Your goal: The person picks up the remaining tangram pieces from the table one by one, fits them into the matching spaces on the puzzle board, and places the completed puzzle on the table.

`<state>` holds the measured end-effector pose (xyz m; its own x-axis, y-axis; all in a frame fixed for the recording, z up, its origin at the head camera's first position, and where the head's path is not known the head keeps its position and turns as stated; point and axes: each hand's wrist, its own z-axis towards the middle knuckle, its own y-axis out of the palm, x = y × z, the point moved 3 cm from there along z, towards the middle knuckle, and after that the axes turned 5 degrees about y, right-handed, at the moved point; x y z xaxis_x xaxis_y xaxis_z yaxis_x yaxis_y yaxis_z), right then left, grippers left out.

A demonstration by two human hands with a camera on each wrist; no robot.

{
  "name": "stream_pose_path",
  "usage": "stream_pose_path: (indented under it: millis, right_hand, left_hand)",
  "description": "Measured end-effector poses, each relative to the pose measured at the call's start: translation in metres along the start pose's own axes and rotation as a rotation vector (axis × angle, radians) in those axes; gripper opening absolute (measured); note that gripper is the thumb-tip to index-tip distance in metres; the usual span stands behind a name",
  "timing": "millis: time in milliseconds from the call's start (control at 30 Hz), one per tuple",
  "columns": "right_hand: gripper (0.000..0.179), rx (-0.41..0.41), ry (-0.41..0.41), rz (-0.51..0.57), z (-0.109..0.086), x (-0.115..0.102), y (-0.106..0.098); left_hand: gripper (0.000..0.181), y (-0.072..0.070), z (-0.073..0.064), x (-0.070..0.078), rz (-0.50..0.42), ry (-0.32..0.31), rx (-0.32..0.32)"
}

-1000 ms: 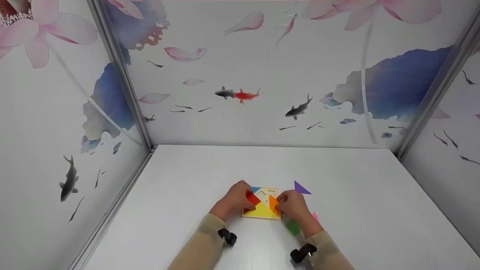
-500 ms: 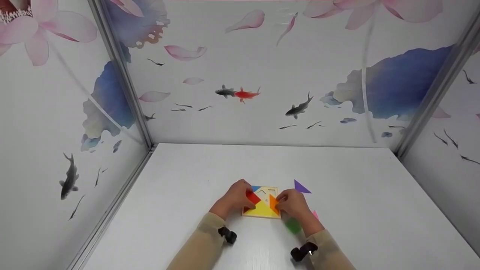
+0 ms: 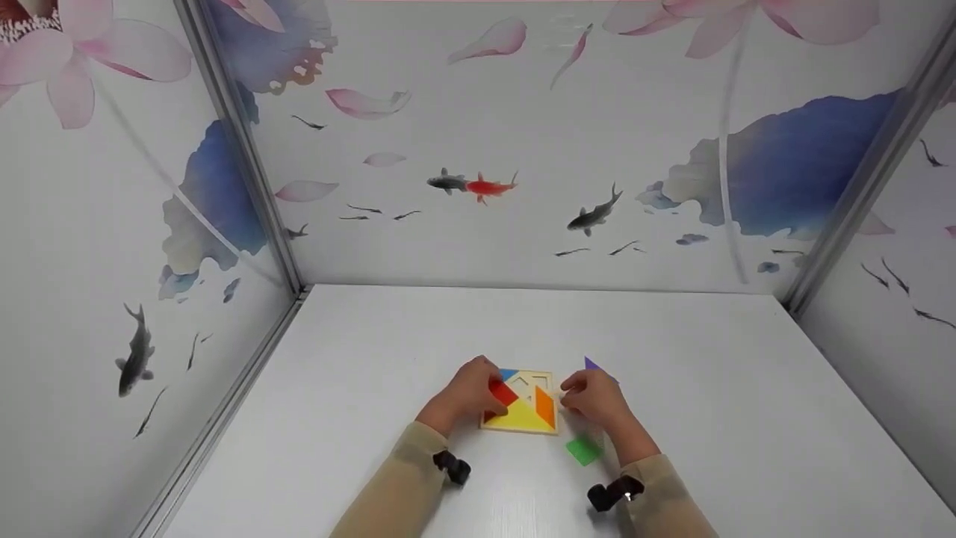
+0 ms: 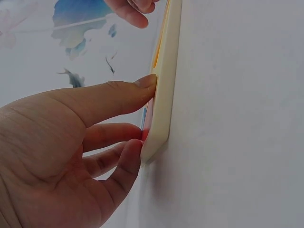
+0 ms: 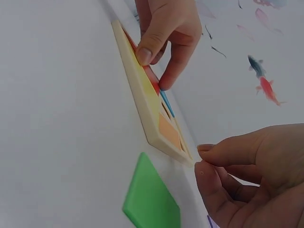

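Observation:
A tangram tray (image 3: 519, 432) lies on the table with a yellow piece (image 3: 523, 418), a red piece (image 3: 503, 391), a blue piece (image 3: 508, 373) and an orange parallelogram (image 3: 544, 406) in it. Bare recesses show at its far right. My left hand (image 3: 469, 390) holds the tray's left side; in the left wrist view its thumb presses the near rim (image 4: 165, 95) and bent fingers touch the other edge. Just off the tray's right edge, my right hand (image 3: 595, 397) has loosely bent fingers, thumb near the index finger, nothing between them. A green square piece (image 5: 152, 197) lies below it.
Beyond the right hand, a purple triangle (image 3: 591, 364) lies partly covered by that hand. White panels printed with fish and lotus, such as the back wall (image 3: 388, 254), border the white table (image 3: 358, 336) at the back and both sides.
My right hand has let go of the orange parallelogram and moved right, off the tray. It now covers more of the purple triangle, and the pink piece is hidden. The left hand stays put.

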<state>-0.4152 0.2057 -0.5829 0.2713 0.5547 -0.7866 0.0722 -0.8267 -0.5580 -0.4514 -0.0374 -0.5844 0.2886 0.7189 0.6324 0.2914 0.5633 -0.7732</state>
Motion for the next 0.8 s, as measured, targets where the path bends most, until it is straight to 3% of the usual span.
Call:
stream_pose_path:
  millis: [333, 633, 800]
  right_hand:
    - [0.017, -0.036, -0.010, -0.076, 0.001, 0.005, -0.018]
    - [0.009, 0.017, -0.029, -0.053, 0.004, 0.010, -0.027]
    - [0.009, 0.029, -0.020, -0.052, 0.004, 0.010, -0.028]
  left_hand:
    - [0.053, 0.001, 0.000, -0.001, 0.001, 0.006, -0.001]
    - [0.052, 0.001, 0.001, -0.001, 0.041, 0.042, 0.000]
    - [0.053, 0.000, 0.000, -0.003, 0.018, 0.006, 0.004]
